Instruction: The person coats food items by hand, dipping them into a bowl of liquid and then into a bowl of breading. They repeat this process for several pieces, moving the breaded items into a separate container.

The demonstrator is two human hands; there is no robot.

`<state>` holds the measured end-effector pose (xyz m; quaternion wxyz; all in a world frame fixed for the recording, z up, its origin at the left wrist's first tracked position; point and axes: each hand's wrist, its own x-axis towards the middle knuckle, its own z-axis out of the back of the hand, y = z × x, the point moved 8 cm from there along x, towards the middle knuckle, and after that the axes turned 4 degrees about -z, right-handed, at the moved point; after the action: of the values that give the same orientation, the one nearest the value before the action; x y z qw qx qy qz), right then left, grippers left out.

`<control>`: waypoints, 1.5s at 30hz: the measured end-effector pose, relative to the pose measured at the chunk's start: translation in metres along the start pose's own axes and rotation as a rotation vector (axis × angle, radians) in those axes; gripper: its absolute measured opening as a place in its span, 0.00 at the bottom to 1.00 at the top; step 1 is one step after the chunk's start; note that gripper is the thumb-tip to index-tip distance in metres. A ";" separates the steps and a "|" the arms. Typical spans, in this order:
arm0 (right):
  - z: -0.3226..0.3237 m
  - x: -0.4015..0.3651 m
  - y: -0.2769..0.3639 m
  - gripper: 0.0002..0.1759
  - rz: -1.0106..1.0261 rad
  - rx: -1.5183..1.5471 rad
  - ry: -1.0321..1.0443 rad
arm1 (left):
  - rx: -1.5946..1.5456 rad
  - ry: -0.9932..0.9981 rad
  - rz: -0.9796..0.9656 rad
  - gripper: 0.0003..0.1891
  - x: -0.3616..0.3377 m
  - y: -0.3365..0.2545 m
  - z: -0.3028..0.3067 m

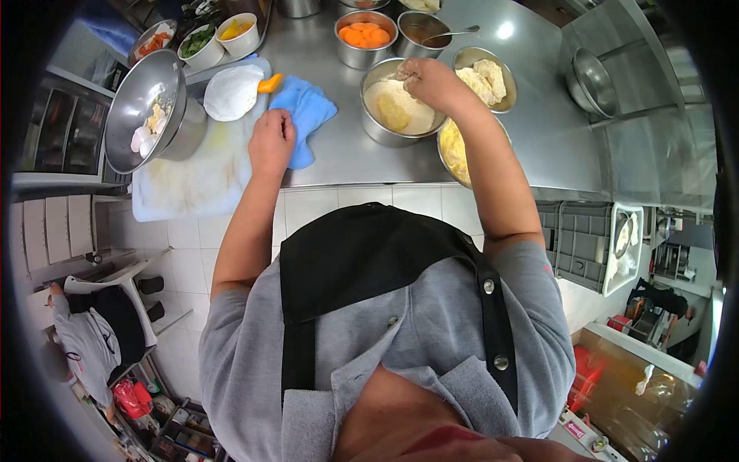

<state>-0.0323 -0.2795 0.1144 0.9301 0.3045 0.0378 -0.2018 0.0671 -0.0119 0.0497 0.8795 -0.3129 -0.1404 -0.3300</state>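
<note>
My right hand [433,83] is over a steel pot [396,139] of pale crumbs [416,115]. Its fingers are bunched together and dusted with crumbs; whatever they grip is hidden. A yellowish coated piece [392,112] lies on the crumbs. Just right of the pot are a bowl of pale battered-looking pieces [485,81] and a bowl of yellow, wet-looking food [454,150], partly behind my forearm. My left hand [272,142] rests with curled fingers at the cutting board's right edge, beside a blue cloth [304,115]. Nothing shows in it.
On the cutting board [185,189] lies a white scraper with an orange handle [269,84]. A large tilted steel bowl [146,112] stands at its left. Pots of orange slices [364,35] and brown liquid with a spoon [454,34] stand behind. Another person [100,331] is seated at lower left.
</note>
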 end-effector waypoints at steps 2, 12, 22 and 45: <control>-0.006 0.003 0.003 0.18 -0.019 -0.109 0.015 | 0.051 0.022 -0.020 0.06 0.001 -0.005 0.000; -0.064 0.006 0.007 0.27 -0.262 -0.394 0.207 | 0.116 0.039 -0.064 0.07 0.002 -0.006 -0.006; -0.071 0.019 -0.007 0.33 -0.266 -0.432 0.233 | 0.118 0.030 -0.080 0.06 0.000 -0.006 -0.006; -0.064 0.015 -0.030 0.31 -0.260 -0.297 0.196 | 0.125 0.014 -0.096 0.06 0.000 -0.010 -0.003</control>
<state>-0.0269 -0.2699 0.0425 0.9227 0.1748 0.1965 -0.2818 0.0611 -0.0198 0.0520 0.8816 -0.2477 -0.1692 -0.3645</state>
